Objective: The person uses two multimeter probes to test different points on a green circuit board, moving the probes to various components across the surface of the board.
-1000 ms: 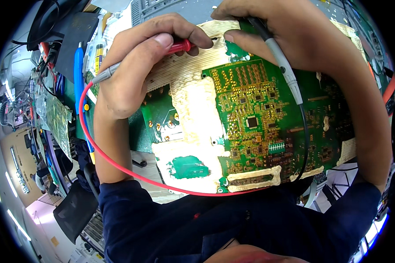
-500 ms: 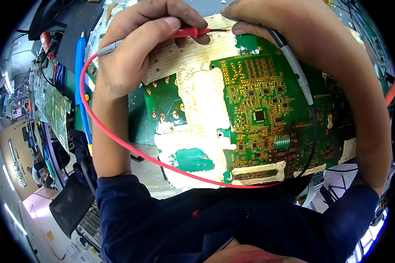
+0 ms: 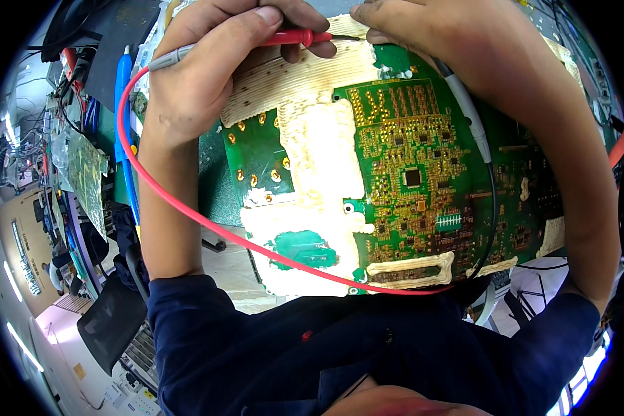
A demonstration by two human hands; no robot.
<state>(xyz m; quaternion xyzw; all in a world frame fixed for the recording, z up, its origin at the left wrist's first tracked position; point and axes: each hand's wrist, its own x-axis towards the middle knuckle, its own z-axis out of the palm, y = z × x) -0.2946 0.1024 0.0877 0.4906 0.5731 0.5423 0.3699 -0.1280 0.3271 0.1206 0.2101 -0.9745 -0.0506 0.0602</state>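
Note:
A large green circuit board [image 3: 457,156], partly covered in thick cream-coloured coating, lies before me. My left hand [image 3: 194,90] is closed around a red test probe [image 3: 284,37], its thin dark tip pointing right over the board's far part. Closed on a black and grey test probe [image 3: 470,114] is my right hand [image 3: 430,28], curled over the far edge; its fingers hide the probe's front end. The left probe's tip comes close to the right fingertips; whether it touches the board I cannot tell. A red lead [image 3: 187,215] loops across the board, and a black lead [image 3: 493,215] runs down it.
A blue pen-like tool [image 3: 123,104] lies left of my left forearm. Further left are another circuit board [image 3: 87,177], cables and tools on a cluttered bench. A black chair [image 3: 111,326] stands on the floor at lower left.
My left hand and the red probe have shifted slightly left and up in the picture. The red lead's loop has moved left with them. Both hands keep their probes; the board appears slightly turned.

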